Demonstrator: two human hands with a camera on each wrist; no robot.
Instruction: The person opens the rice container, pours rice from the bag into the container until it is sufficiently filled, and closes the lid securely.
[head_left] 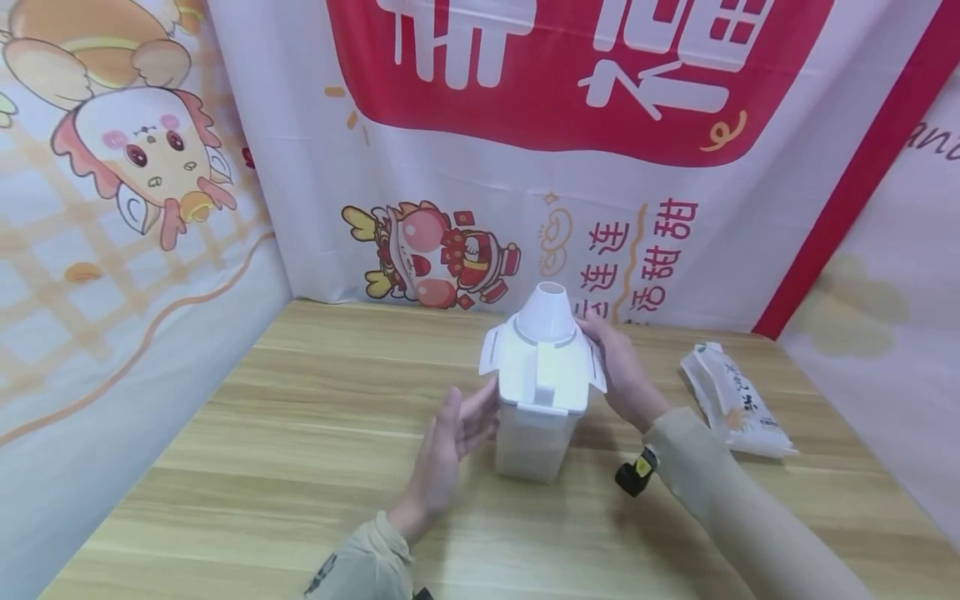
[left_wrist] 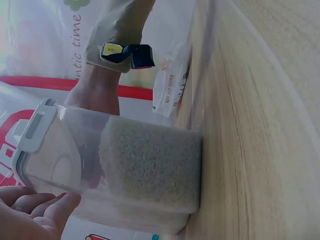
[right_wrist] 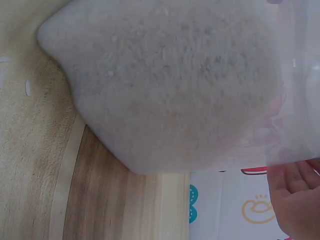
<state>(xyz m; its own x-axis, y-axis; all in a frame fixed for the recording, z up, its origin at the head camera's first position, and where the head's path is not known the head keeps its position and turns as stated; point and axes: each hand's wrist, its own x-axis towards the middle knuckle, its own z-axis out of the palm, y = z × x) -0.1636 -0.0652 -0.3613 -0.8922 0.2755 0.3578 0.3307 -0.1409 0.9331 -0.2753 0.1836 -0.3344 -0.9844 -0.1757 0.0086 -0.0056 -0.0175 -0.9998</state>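
Observation:
A clear plastic rice container (head_left: 528, 450) stands upright on the table, under a white lid (head_left: 517, 379) with a cone-shaped spout piece (head_left: 546, 315) on top. Rice (left_wrist: 155, 165) fills its lower part in the left wrist view. My left hand (head_left: 441, 462) is at the container's left side, its fingertips near or against the wall just below the lid. On the far right side, my right hand (head_left: 624, 371) lies along the container, partly hidden by the lid. In the right wrist view, that hand's fingers (right_wrist: 300, 175) lie extended by the clear wall.
A white printed plastic bag (head_left: 735, 400) lies flat to the right of the container. Wood-grain tabletop (head_left: 300, 467) extends to the left. Printed cloth (head_left: 465, 167) hangs behind the table, with more cloth at both sides.

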